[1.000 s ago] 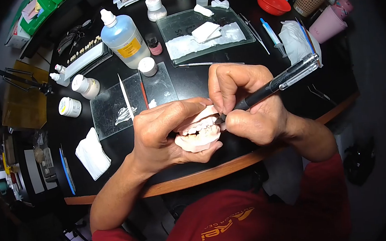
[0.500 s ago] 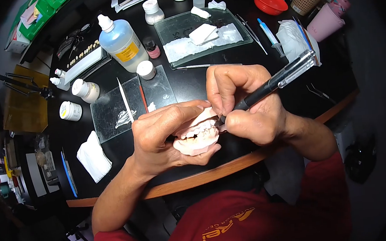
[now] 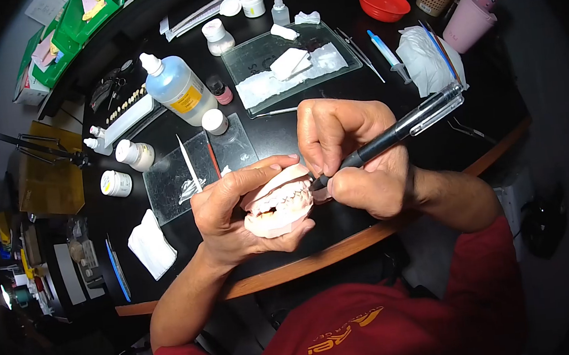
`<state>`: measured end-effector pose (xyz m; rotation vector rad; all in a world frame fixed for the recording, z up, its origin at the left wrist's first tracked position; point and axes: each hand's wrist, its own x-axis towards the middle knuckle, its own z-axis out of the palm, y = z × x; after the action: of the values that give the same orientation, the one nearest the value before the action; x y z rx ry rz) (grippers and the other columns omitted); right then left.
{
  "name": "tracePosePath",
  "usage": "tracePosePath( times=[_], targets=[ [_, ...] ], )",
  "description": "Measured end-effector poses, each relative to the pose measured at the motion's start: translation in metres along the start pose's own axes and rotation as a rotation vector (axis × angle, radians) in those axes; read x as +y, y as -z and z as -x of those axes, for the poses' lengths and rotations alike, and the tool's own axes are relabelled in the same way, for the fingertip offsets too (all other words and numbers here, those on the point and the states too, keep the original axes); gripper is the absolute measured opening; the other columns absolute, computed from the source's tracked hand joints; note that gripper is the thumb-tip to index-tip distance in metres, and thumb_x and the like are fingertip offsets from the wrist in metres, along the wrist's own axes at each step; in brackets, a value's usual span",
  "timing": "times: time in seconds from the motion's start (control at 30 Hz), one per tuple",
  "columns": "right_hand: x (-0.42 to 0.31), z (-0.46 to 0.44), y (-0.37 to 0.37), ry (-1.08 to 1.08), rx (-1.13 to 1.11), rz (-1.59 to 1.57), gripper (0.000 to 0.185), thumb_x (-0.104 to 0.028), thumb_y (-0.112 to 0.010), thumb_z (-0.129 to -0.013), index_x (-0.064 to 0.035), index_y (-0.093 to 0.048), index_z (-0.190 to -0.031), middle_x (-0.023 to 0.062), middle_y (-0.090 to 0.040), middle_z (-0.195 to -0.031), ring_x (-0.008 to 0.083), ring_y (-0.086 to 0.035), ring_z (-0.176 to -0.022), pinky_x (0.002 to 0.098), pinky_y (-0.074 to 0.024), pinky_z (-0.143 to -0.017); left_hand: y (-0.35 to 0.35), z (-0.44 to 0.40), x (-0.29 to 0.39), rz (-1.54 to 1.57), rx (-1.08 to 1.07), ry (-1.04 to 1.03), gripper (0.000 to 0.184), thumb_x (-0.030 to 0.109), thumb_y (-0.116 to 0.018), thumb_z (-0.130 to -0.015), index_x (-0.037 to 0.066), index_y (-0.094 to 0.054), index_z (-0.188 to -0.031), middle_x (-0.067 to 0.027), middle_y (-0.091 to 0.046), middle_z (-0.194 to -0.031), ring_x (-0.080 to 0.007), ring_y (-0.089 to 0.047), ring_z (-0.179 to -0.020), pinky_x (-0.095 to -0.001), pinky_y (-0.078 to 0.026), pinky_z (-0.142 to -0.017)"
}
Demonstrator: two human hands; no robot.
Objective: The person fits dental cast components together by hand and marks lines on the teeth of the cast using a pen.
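A pale pink-white dental model, upper and lower parts together, is gripped in my left hand, with fingers along its top and beneath it. Small dark marks show on its teeth. My right hand pinches a black pen with a clear clip; its tip is at the right side of the model, where the fingers partly hide it. Behind the left hand, a glass slab bears a white stick tool, a red-brown brush and a smear of white material.
A large blue-capless bottle, several white jars, a second glass slab with tissue, and a red bowl stand farther back. A folded napkin lies left; a pink cup stands right. The wooden table edge runs in front.
The camera view has shifted and turned slightly. The model has tilted a little in my left hand, and its fingers sit slightly farther from the right hand. Both holds remain.
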<state>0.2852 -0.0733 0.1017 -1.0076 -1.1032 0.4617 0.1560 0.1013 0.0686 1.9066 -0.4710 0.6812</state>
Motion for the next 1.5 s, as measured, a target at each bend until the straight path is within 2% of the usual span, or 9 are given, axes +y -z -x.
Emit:
tracePosePath(
  times=[0.37,0.47,0.53,0.63,1.03,1.13,1.23,1.33,1.5],
  targets=[
    [0.0007,0.0008,-0.0021,0.002,0.018,0.065,0.018,-0.001,-0.064,-0.069,-0.0056,-0.046,-0.069,0.0028,-0.051,-0.074,0.0084,-0.045,-0.067,0.0275,-0.0358,-0.058,0.0001,0.0006,-0.0011,0.000,0.005,-0.001,0.067,0.027,-0.096,-0.069,-0.012,-0.058,-0.108,-0.0202,-0.071,-0.095,-0.0351,-0.074,-0.097,-0.0428,-0.062,-0.087],
    [-0.0019,0.0000,-0.0004,0.009,-0.021,0.124,0.015,0.003,-0.054,-0.062,-0.0056,-0.045,-0.070,0.0066,-0.052,-0.076,0.0119,-0.046,-0.067,0.0270,-0.0393,-0.061,0.0007,-0.0001,0.0004,-0.001,-0.002,0.001,0.067,0.027,-0.096,-0.069,-0.012,-0.058,-0.107,-0.0195,-0.071,-0.095,-0.0349,-0.074,-0.096,-0.0433,-0.062,-0.087],
    [-0.0018,0.0001,-0.0005,0.001,-0.017,0.120,0.015,0.003,-0.054,-0.062,-0.0057,-0.045,-0.070,0.0067,-0.052,-0.076,0.0120,-0.046,-0.067,0.0271,-0.0394,-0.061,0.0005,-0.0004,-0.0006,0.003,0.000,-0.008,0.067,0.028,-0.097,-0.069,-0.012,-0.058,-0.107,-0.0190,-0.071,-0.093,-0.0348,-0.074,-0.095,-0.0437,-0.062,-0.087],
    [-0.0017,-0.0002,-0.0011,0.019,-0.014,0.134,0.015,0.003,-0.054,-0.061,-0.0059,-0.045,-0.070,0.0068,-0.052,-0.075,0.0121,-0.046,-0.066,0.0272,-0.0394,-0.061,-0.0016,-0.0020,-0.0021,0.042,0.038,-0.044,0.061,0.017,-0.096,-0.069,-0.011,-0.064,-0.112,-0.0297,-0.072,-0.111,-0.0261,-0.076,-0.093,-0.0320,-0.062,-0.081],
    [-0.0039,-0.0002,-0.0002,0.002,-0.029,0.145,0.014,0.002,-0.054,-0.061,-0.0059,-0.045,-0.069,0.0067,-0.053,-0.075,0.0123,-0.047,-0.067,0.0274,-0.0396,-0.061,-0.0010,-0.0044,0.0005,0.012,0.021,-0.068,0.061,0.017,-0.096,-0.069,-0.010,-0.063,-0.113,-0.0290,-0.072,-0.110,-0.0255,-0.076,-0.093,-0.0320,-0.062,-0.081],
    [-0.0006,0.0002,-0.0028,0.000,0.011,0.098,0.016,0.000,-0.060,-0.066,-0.0056,-0.046,-0.069,0.0043,-0.052,-0.074,0.0099,-0.046,-0.066,0.0274,-0.0372,-0.058,0.0000,-0.0027,0.0005,-0.029,0.004,-0.034,0.066,0.029,-0.096,-0.070,-0.011,-0.058,-0.106,-0.0242,-0.073,-0.093,-0.0349,-0.075,-0.095,-0.0400,-0.063,-0.082],
    [0.0020,0.0009,-0.0049,0.004,0.041,0.067,0.018,-0.001,-0.063,-0.069,-0.0057,-0.046,-0.068,0.0028,-0.051,-0.073,0.0085,-0.045,-0.066,0.0276,-0.0358,-0.057,0.0018,-0.0011,-0.0012,-0.033,-0.006,-0.041,0.066,0.029,-0.096,-0.070,-0.011,-0.058,-0.106,-0.0243,-0.073,-0.094,-0.0350,-0.075,-0.095,-0.0403,-0.063,-0.082],
    [-0.0018,0.0011,-0.0018,-0.018,-0.002,0.114,0.014,0.001,-0.057,-0.064,-0.0056,-0.046,-0.070,0.0057,-0.052,-0.075,0.0109,-0.046,-0.067,0.0272,-0.0384,-0.060,0.0003,-0.0016,-0.0016,0.015,0.021,-0.055,0.061,0.017,-0.095,-0.069,-0.010,-0.063,-0.113,-0.0290,-0.072,-0.110,-0.0253,-0.076,-0.093,-0.0321,-0.062,-0.080],
    [-0.0024,0.0005,0.0024,-0.011,-0.053,0.144,0.013,0.002,-0.054,-0.062,-0.0056,-0.046,-0.070,0.0073,-0.053,-0.076,0.0122,-0.047,-0.067,0.0271,-0.0396,-0.060,-0.0009,-0.0040,-0.0009,0.016,0.020,-0.076,0.061,0.018,-0.096,-0.070,-0.009,-0.063,-0.114,-0.0276,-0.073,-0.111,-0.0262,-0.076,-0.093,-0.0325,-0.063,-0.080]
  ],
)
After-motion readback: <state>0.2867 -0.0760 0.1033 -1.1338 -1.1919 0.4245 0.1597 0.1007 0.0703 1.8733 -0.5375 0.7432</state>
